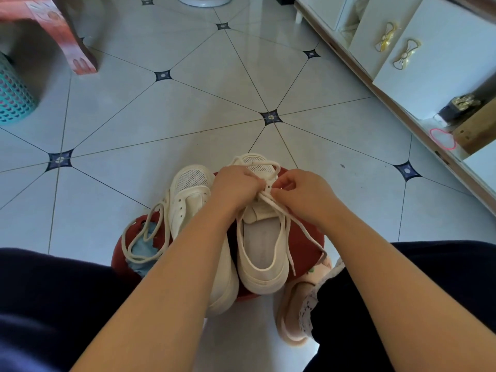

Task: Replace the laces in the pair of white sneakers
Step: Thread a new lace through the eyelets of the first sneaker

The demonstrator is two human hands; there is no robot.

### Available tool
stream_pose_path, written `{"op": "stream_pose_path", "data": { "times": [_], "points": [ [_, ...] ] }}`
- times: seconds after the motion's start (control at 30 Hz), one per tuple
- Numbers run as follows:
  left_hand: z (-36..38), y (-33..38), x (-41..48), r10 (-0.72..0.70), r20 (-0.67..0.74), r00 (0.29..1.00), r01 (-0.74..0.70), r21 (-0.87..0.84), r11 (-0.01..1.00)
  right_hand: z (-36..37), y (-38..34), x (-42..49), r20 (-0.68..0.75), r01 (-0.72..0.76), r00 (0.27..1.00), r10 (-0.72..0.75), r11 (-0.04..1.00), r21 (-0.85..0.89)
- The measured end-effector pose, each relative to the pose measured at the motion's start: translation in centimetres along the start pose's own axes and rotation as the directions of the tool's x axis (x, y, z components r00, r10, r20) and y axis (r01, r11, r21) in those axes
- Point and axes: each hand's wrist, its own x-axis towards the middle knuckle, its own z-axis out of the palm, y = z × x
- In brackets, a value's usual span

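While you sit over the red stool (306, 238), both of your hands meet above the eyelets of one white sneaker (261, 253), which lies directly beneath them, toe pointing away from you and heel toward your lap. Your left hand (236, 187) has its fingers curled down around the lace (257, 164) at the top of the tongue. Your right hand (298, 194), just beside it, pinches the same lace between thumb and forefinger. A loop of that lace arcs over the toe just beyond your knuckles, and two free ends trail back under your right wrist across the stool. The second sneaker (188, 200) lies just left of your left hand, side by side with the first, its eyelets bare and your left forearm crossing over its heel. Further left of that forearm, a loose lace (123, 237) sits in loops at the stool's edge, over a patch of blue. Below your right forearm, a pink slipper (288, 320) rests on the tiled floor (188, 116). Well beyond your left hand stands a teal basket (13, 95); well beyond your right hand stands a white cabinet (434, 57) with gold bow handles.
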Motion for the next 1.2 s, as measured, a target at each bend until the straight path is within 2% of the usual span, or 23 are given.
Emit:
{"op": "stream_pose_path", "data": {
  "times": [0.1, 0.23, 0.37, 0.47, 0.57, 0.67, 0.73, 0.8, 0.9, 0.93, 0.97, 1.0, 1.03, 1.07, 1.1, 1.2],
  "points": [
    [0.2, -0.7, -0.3, -0.037, -0.004, 0.999, 0.036, -0.138, 0.990, 0.4, -0.3, 0.2, -0.003, 0.010, 1.000, -0.011, 0.999, -0.034],
    [0.3, -1.2, -0.2, 0.004, -0.031, 1.000, -0.009, -0.141, 0.990, 0.4, -1.1, 0.7, 0.043, 0.049, 0.998, -0.043, 0.987, -0.155],
    [0.2, -1.4, 0.1, 0.032, -0.039, 0.999, -0.036, -0.105, 0.994, 0.3, -1.9, 1.8, 0.139, 0.033, 0.990, -0.003, 0.977, -0.209],
    [0.2, -1.2, 0.3, 0.039, -0.008, 0.999, -0.039, -0.079, 0.996, 0.4, -2.2, 2.4, 0.126, -0.003, 0.991, 0.034, 0.971, -0.241],
    [0.3, -1.4, 0.0, 0.003, 0.043, 0.999, 0.008, -0.241, 0.970, 0.5, -2.0, 2.4, 0.030, 0.006, 1.000, 0.005, 0.936, -0.351],
    [0.1, -1.4, -0.9, -0.085, 0.062, 0.994, 0.105, -0.507, 0.856, 0.8, -1.7, 2.5, -0.066, -0.042, 0.998, 0.024, 0.955, -0.294],
    [-0.1, -1.5, -1.7, -0.095, 0.060, 0.994, 0.112, -0.576, 0.809, 0.8, -1.6, 2.6, -0.074, -0.072, 0.996, 0.055, 0.964, -0.257],
    [-0.5, -2.3, -2.7, 0.001, 0.054, 0.999, 0.033, -0.612, 0.790, 0.5, -1.3, 2.7, -0.063, -0.089, 0.995, 0.076, 0.968, -0.235],
    [-2.1, -3.5, -4.4, 0.170, 0.091, 0.981, -0.052, -0.724, 0.688, 0.3, -0.9, 2.4, -0.059, -0.104, 0.994, 0.095, 0.981, -0.166],
    [-2.7, -3.9, -4.5, 0.167, 0.102, 0.981, -0.048, -0.702, 0.710, 0.3, -0.8, 2.3, -0.051, -0.107, 0.994, 0.100, 0.984, -0.145],
    [-3.0, -4.1, -4.3, 0.130, 0.105, 0.986, -0.044, -0.592, 0.805, 0.3, -0.8, 2.2, -0.041, -0.109, 0.994, 0.104, 0.986, -0.126],
    [-3.2, -4.1, -4.0, 0.077, 0.094, 0.993, -0.035, -0.389, 0.921, 0.3, -0.8, 2.1, -0.032, -0.109, 0.994, 0.106, 0.988, -0.107],
    [-3.2, -3.9, -3.7, 0.048, 0.070, 0.996, -0.036, -0.165, 0.986, 0.3, -0.8, 2.0, -0.026, -0.106, 0.994, 0.104, 0.990, -0.092],
    [-2.9, -3.5, -3.3, 0.062, 0.031, 0.998, -0.063, 0.008, 0.998, 0.2, -0.7, 1.9, -0.027, -0.103, 0.995, 0.101, 0.992, -0.080],
    [-2.5, -3.0, -2.9, 0.116, -0.016, 0.993, -0.113, 0.110, 0.988, 0.1, -0.7, 1.9, -0.035, -0.100, 0.995, 0.098, 0.992, -0.070],
    [-1.4, -1.4, -1.6, 0.271, -0.128, 0.954, -0.231, 0.262, 0.937, 0.0, -0.5, 1.9, -0.047, -0.098, 0.994, 0.096, 0.994, -0.052]
  ]
}}
